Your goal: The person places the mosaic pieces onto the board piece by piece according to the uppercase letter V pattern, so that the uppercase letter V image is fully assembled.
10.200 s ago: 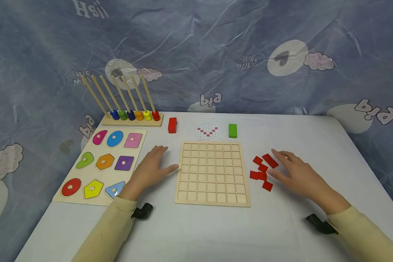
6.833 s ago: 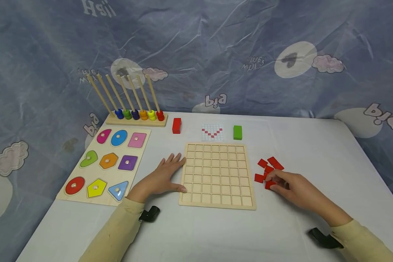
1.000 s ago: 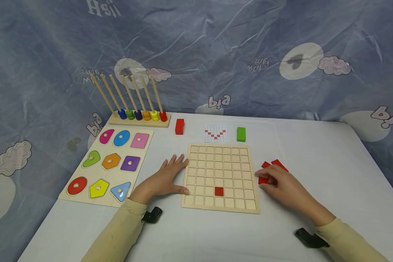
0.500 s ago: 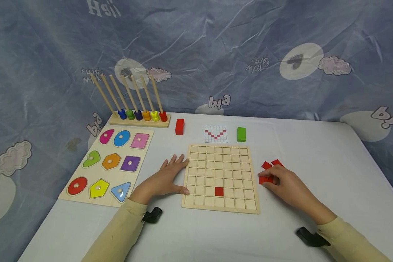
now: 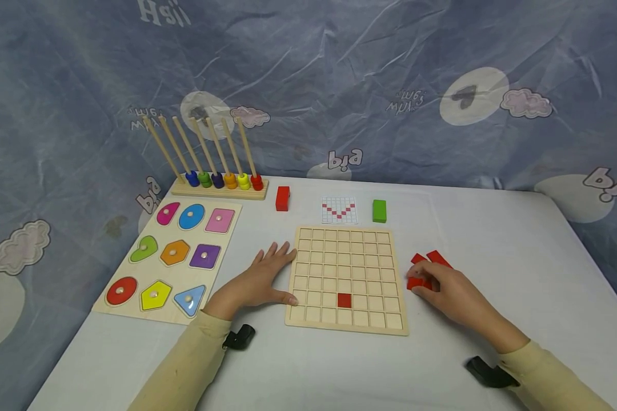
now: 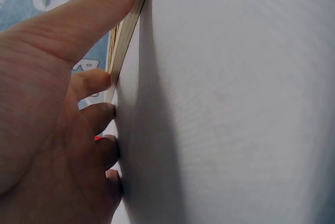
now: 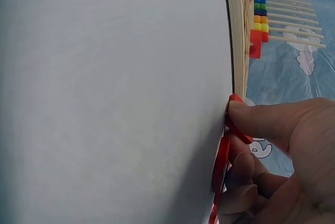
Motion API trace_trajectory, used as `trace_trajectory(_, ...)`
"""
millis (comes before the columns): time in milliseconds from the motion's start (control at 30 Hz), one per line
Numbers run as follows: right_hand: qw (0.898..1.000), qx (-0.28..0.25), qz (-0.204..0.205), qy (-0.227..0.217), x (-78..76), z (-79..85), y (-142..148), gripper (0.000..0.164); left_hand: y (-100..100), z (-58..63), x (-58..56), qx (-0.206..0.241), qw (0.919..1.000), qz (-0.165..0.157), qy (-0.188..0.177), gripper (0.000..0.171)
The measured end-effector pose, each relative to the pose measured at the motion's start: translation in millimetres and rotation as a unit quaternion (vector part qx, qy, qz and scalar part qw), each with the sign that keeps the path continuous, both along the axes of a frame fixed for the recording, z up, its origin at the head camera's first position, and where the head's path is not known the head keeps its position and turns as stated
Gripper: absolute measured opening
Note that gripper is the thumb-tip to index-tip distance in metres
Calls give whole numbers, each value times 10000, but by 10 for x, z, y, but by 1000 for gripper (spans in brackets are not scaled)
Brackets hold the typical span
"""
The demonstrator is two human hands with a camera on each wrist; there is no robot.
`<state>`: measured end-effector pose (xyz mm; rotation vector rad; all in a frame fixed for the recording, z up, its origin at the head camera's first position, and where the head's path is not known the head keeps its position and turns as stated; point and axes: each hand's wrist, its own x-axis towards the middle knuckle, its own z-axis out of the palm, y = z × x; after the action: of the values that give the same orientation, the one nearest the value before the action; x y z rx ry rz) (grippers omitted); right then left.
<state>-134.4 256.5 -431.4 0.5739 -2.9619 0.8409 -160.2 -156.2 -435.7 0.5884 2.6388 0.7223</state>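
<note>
The wooden grid board [image 5: 348,330] lies flat mid-table, with one red square tile [image 5: 344,300] set in its middle column, second row from the front. My left hand [image 5: 257,279] rests at the board's left edge, fingers spread, thumb on the frame's lower left. To the right of the board, my right hand [image 5: 455,294] pinches a red tile [image 7: 241,133] between thumb and fingers, tilted up at the thumb tip in the right wrist view. More red tiles [image 5: 439,258] lie loose beside and under that hand, partly hidden by the fingers.
Behind the board lie a small pattern card [image 5: 339,210] with a red V, a red block [image 5: 283,198] and a green block [image 5: 379,211]. A shape puzzle [image 5: 230,227] sits at left. The peg stand [image 5: 218,192] with coloured beads stands at the back left.
Over the earlier frames, my left hand came onto the board's left edge and one red tile was put in the grid. My right hand returned to the pile; lately only its fingers shift slightly.
</note>
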Motion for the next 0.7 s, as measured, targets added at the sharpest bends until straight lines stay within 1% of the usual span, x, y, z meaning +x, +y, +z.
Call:
trace_trajectory(133,9999,40,-1,-101,-8,6,-4,29,-1,-6,-3,-16,10000,0,21,113)
trace_trajectory(300,9999,67,-2,-97,-4,22,-7,30,2,3,1,6,10000,0,18,113)
trace_trajectory(500,10000,16,3,-1,2,35,-17,30,5,12,3,-1,10000,16,-8,112)
trace_trajectory(700,9998,-58,-4,210,7,49,-36,30,4,7,1,16,10000,22,-16,112)
